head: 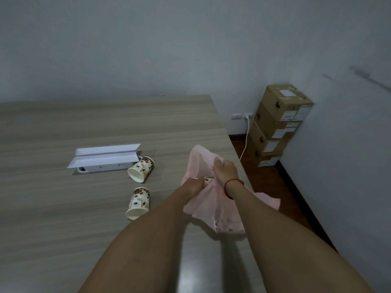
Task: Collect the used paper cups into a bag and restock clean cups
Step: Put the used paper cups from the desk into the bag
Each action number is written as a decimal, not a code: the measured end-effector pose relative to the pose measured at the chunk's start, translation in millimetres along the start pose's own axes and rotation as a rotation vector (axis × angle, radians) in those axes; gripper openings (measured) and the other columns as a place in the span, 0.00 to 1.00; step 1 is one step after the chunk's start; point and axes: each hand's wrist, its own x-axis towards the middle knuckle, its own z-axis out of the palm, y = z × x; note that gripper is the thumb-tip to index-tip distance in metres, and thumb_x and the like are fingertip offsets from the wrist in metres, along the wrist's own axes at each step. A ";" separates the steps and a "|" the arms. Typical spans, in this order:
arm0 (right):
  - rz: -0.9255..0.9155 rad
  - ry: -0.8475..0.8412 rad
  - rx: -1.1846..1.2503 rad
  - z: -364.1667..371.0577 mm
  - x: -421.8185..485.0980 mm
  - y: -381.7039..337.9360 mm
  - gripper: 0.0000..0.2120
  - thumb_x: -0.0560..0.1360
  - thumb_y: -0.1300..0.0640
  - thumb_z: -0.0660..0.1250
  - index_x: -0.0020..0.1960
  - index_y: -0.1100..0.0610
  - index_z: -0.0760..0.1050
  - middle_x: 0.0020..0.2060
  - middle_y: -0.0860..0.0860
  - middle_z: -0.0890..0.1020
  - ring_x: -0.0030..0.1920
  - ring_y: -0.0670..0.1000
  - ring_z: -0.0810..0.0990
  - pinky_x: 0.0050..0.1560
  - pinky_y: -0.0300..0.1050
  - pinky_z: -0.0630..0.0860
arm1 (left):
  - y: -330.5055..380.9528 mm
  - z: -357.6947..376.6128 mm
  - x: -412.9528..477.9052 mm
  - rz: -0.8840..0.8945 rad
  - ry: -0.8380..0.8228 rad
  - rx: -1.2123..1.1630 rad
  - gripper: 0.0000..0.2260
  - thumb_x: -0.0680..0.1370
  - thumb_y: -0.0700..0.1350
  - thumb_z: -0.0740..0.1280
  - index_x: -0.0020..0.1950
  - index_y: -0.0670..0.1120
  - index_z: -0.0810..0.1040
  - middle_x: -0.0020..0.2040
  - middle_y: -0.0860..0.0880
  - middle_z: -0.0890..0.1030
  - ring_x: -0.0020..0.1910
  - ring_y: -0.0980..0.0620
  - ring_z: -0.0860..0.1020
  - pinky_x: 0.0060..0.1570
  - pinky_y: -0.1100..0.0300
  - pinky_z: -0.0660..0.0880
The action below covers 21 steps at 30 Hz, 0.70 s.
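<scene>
A pink plastic bag [201, 163] is held over the table's right edge. My right hand [225, 171] grips the bag's rim from above. My left hand [193, 185] is at the bag's mouth, closed on a patterned paper cup [208, 179] that pokes into the bag. Two more paper cups with a brown bean pattern lie on their sides on the table to the left: one [141, 169] beside the socket box, the other [138, 203] nearer to me, both with open mouths turned toward me.
The wooden table [53, 197] holds a white pop-up socket box [105, 159] with its lids raised. Past the table's right edge, several cardboard boxes [277, 125] are stacked in the corner, next to a wall outlet with a white cable [246, 134].
</scene>
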 end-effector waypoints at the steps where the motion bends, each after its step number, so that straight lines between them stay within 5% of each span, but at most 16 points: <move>1: 0.000 -0.013 0.003 -0.8 -1.8 1.6 0.22 0.81 0.51 0.52 0.57 0.66 0.77 0.52 0.62 0.80 0.51 0.58 0.77 0.50 0.45 0.70 | -5.6 -0.9 2.8 0.022 0.101 0.045 0.14 0.78 0.44 0.60 0.54 0.38 0.82 0.47 0.43 0.81 0.48 0.47 0.78 0.48 0.56 0.75; 5: 0.000 -0.055 0.041 0.9 -2.8 6.0 0.22 0.81 0.50 0.52 0.55 0.65 0.77 0.45 0.59 0.78 0.46 0.56 0.76 0.47 0.45 0.71 | -31.3 -14.9 -11.7 -0.062 0.509 0.278 0.20 0.75 0.43 0.68 0.66 0.40 0.74 0.61 0.41 0.78 0.60 0.41 0.78 0.56 0.54 0.75; 8: 0.003 -0.065 0.053 1.1 -0.4 11.5 0.21 0.81 0.49 0.52 0.51 0.64 0.77 0.42 0.57 0.77 0.44 0.54 0.75 0.46 0.46 0.71 | -46.4 -14.1 -15.6 -0.355 0.281 -0.011 0.05 0.77 0.36 0.66 0.52 0.38 0.76 0.45 0.40 0.77 0.38 0.42 0.79 0.27 0.62 0.76; 10: -0.002 -0.071 0.036 -0.3 -3.8 15.1 0.20 0.81 0.50 0.53 0.51 0.64 0.77 0.41 0.57 0.76 0.43 0.55 0.75 0.45 0.44 0.70 | -56.6 -9.8 -9.1 -0.473 0.147 -0.158 0.03 0.76 0.30 0.63 0.47 0.36 0.74 0.37 0.39 0.74 0.25 0.44 0.76 0.20 0.58 0.74; 13: -0.011 -0.083 0.024 -3.1 -7.0 19.5 0.21 0.81 0.51 0.53 0.51 0.65 0.77 0.40 0.57 0.76 0.42 0.55 0.75 0.44 0.43 0.69 | -52.0 -7.8 -5.6 -0.288 0.282 -0.155 0.05 0.76 0.32 0.64 0.51 0.34 0.77 0.42 0.38 0.78 0.34 0.41 0.79 0.17 0.61 0.73; 17: -0.032 -0.080 0.023 -1.3 -7.5 10.0 0.19 0.80 0.49 0.53 0.37 0.59 0.72 0.33 0.53 0.72 0.37 0.53 0.72 0.43 0.45 0.67 | -25.1 -22.6 -15.7 0.076 0.539 -0.138 0.11 0.75 0.39 0.63 0.34 0.44 0.78 0.39 0.42 0.81 0.40 0.46 0.78 0.44 0.55 0.76; 21: -0.055 -0.092 0.051 4.3 -11.8 -5.1 0.20 0.80 0.49 0.53 0.42 0.62 0.76 0.36 0.55 0.76 0.39 0.54 0.74 0.41 0.43 0.69 | -14.9 -41.2 -18.6 0.143 0.584 -0.178 0.08 0.74 0.39 0.64 0.37 0.41 0.81 0.40 0.38 0.82 0.41 0.46 0.79 0.46 0.52 0.77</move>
